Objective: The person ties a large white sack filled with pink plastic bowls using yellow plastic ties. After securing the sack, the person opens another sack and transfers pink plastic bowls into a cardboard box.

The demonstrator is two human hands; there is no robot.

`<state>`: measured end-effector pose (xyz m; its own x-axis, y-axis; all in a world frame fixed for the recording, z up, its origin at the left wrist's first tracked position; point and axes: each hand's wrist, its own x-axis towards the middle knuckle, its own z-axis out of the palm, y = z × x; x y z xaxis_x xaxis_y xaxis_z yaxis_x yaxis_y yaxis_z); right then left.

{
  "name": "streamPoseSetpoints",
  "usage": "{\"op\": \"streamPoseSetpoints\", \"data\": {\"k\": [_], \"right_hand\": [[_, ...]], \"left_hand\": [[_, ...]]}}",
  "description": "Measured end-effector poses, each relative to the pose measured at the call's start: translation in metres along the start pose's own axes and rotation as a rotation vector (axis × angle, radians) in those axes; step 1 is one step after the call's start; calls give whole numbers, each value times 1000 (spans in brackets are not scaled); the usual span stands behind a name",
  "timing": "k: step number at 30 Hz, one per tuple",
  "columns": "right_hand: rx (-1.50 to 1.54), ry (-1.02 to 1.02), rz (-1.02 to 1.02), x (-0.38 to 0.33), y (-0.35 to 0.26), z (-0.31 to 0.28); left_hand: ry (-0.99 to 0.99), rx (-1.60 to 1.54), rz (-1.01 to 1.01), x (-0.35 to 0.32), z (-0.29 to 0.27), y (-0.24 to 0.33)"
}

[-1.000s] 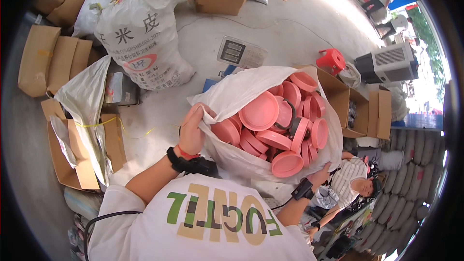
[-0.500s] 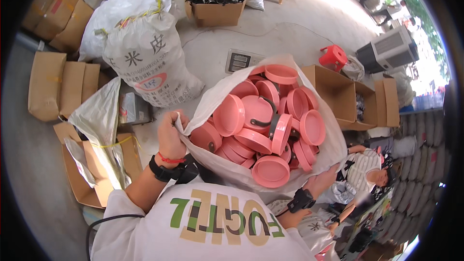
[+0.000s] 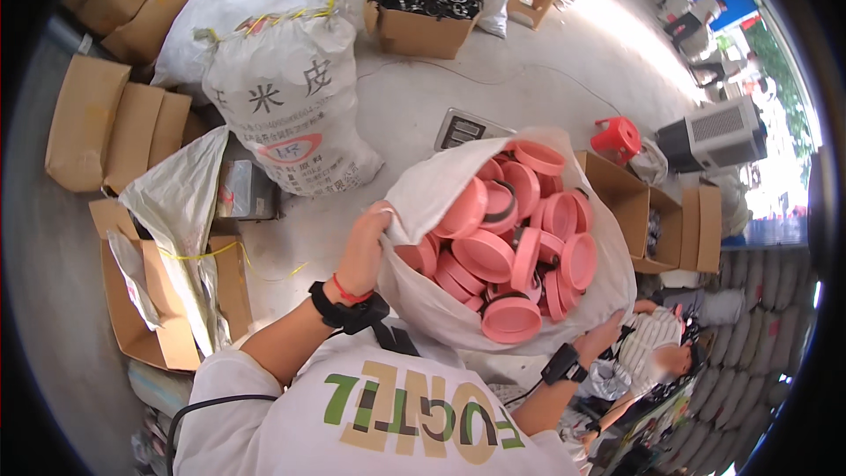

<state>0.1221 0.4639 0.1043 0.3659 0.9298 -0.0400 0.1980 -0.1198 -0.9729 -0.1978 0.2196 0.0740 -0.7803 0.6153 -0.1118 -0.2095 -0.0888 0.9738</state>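
"Where's the sack (image 3: 608, 286)?"
"Between both hands. The left hand (image 3: 363, 249) clenches its rim on the left; the right hand (image 3: 604, 336) touches its lower right side, but I can't tell whether it's closed."
"Counts?"
"One sack there, over ten overlapping pink lids (image 3: 483, 256) inside, one red stool (image 3: 616, 141) beyond."

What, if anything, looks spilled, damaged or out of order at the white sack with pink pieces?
Nothing looks spilled or damaged. The shallow round pink plastic pieces lie jumbled at many angles, but inside the white cloth-like sack. Only its mouth looks askew: the edge beside the left grip makes a loose raised flap.
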Motion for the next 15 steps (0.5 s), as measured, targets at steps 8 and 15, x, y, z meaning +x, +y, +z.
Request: {"op": "streamPoseSetpoints", "data": {"k": [8, 15], "right_hand": [[-377, 6, -228, 17, 37, -53], [-695, 101, -355, -30, 117, -138]], "left_hand": [[-146, -98, 169, -6, -15, 7], [119, 328, 47, 46, -91, -102]]}}
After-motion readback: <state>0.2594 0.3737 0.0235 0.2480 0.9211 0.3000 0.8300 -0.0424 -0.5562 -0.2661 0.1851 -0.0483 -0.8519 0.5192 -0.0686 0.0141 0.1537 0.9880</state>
